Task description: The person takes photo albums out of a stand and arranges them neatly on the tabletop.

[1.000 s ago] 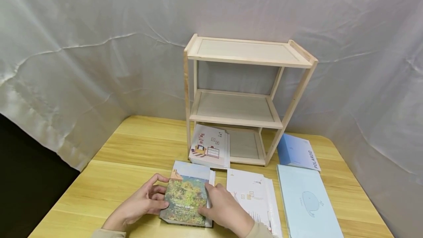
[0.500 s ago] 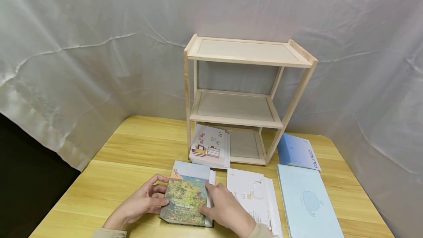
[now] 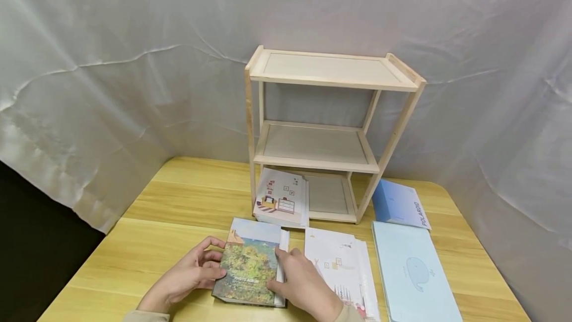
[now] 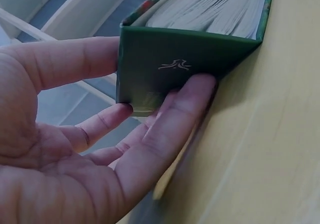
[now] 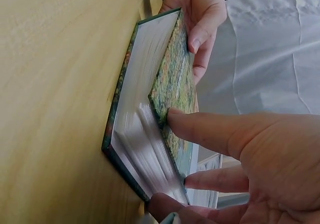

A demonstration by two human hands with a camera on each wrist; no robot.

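A photo album with a painted garden cover lies flat on the table, its dark green spine facing left. My left hand is at that side, thumb and fingertips touching the spine. The right hand holds the opposite side, its thumb on the cover and other fingers along the cover edge and page block. In the right wrist view the cover is slightly raised over the white pages. Just right of this hand lies a white album with small drawings, partly hidden by the hand.
A three-tier wooden shelf stands behind. Another white illustrated album leans into its lowest tier at the left. To the right lie a pale blue whale album and a blue POLAROID album. Grey curtains surround the table.
The head view has shifted very slightly, so everything appears a little further left. Both hands keep their places on the photo album.
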